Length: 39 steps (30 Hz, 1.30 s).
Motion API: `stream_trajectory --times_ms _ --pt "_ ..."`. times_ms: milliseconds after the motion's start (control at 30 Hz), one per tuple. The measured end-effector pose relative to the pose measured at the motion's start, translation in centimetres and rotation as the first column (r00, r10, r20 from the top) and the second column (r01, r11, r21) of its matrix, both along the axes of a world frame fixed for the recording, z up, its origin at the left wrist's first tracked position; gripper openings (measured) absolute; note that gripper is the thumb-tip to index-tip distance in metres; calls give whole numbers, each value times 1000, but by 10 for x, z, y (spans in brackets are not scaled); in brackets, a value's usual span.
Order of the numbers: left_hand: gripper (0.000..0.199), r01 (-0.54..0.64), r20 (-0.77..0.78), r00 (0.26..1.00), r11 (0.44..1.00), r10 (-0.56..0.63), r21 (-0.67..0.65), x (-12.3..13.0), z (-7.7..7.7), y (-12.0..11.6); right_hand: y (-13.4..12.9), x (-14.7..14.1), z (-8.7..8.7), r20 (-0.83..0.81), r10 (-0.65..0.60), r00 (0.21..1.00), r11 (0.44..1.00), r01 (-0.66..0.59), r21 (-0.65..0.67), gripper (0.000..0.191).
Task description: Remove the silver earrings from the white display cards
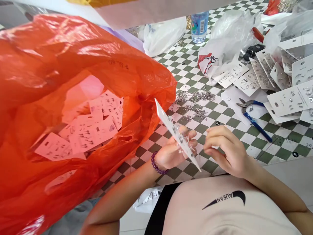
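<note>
Well, the left hand (168, 153) clamps one white earring card (179, 137) in its fingers, while the right hand (227, 150) holds its fingers together just beside the card, apparently empty. Left of the fingers, one orange plastic bag (49, 65) holds many cards (83, 133), too overlapped to count; right of them, one pair of blue-handled pliers (254, 119) lies on the checkered counter (212, 112) near loose metal pieces (195, 96), probably earring parts.

The tiny metal pieces (181, 137) on the white card (189, 154) are too small to tell apart, perhaps earrings.
</note>
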<state>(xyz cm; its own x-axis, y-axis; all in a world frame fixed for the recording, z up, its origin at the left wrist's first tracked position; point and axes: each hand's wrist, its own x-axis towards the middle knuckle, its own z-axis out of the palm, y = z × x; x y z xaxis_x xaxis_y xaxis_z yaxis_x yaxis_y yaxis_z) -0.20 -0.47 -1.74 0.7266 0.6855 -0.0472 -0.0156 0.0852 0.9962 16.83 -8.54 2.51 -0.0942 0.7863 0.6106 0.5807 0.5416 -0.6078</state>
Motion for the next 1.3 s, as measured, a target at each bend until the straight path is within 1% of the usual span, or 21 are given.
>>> stream_trajectory --times_ms 33,67,133,200,267,367,433,500,567,600,667,700,767,867,933,1000,1033,1100,1167,1233,1300 --pt "43 13 52 999 993 -7 -116 1 3 1 -4 1 2 -49 41 998 999 -43 -28 10" --pt "40 19 105 994 970 7 -241 2 4 2 -7 2 3 -84 69 994 996 -72 -44 11" --pt "35 -14 164 982 899 95 -437 4 6 3 -11 2 4 -106 75 992 995 -81 -54 11" --pt "31 -73 157 971 851 179 -520 5 7 5 -11 1 2 -84 50 995 996 -56 -67 10" --pt "28 -94 144 967 821 209 -563 6 7 5 -8 -1 -2 -38 22 999 994 -26 -107 10" --pt "28 -121 98 974 831 205 -543 8 9 4 -2 -2 -9 28 -62 998 992 64 -108 10" --pt "32 -210 44 966 873 254 -441 9 10 3 0 -2 -13 64 -140 988 988 143 -51 11" --pt "40 -310 28 944 912 329 -268 10 9 1 1 -1 -15 91 -192 977 981 193 -5 12" --pt "49 -383 41 921 920 387 -85 8 8 0 0 0 -16 98 -211 973 977 211 16 13" --pt "53 -412 39 910 911 412 5 7 7 0 -1 0 -16 98 -214 972 977 213 25 14" --pt "64 -474 23 877 858 479 200 4 6 0 -2 1 -14 107 -226 968 974 221 54 13" --pt "69 -490 21 861 816 509 307 2 7 1 -3 1 -14 119 -233 965 972 226 69 13" --pt "78 -472 55 851 713 523 518 -2 9 1 -3 1 -13 148 -251 957 967 239 94 11" --pt "78 -327 65 901 573 429 751 -5 15 0 -2 0 -12 195 -254 947 965 233 125 9" --pt "63 -191 -11 934 526 356 829 -5 18 -1 -1 -3 -12 228 -230 946 969 201 142 7" --pt "43 -103 -74 950 530 303 842 -4 21 -1 -2 -6 -11 265 -191 945 976 156 149 6" --pt "34 -89 -81 957 546 280 833 -3 23 0 -2 -8 -9 281 -174 944 979 136 150 7" --pt "23 -85 -74 968 593 238 801 -3 26 1 -3 -11 -5 299 -147 943 983 106 149 8" --pt "18 -82 -65 978 650 199 756 -5 29 3 -5 -12 0 279 -111 954 988 77 130 8" --pt "14 -70 -42 991 740 131 669 -7 30 4 -7 -12 5 195 -15 981 997 1 72 9" --pt "8 -41 21 999 883 36 468 -8 29 3 -9 -12 7 -16 113 993 994 -113 -1 11"
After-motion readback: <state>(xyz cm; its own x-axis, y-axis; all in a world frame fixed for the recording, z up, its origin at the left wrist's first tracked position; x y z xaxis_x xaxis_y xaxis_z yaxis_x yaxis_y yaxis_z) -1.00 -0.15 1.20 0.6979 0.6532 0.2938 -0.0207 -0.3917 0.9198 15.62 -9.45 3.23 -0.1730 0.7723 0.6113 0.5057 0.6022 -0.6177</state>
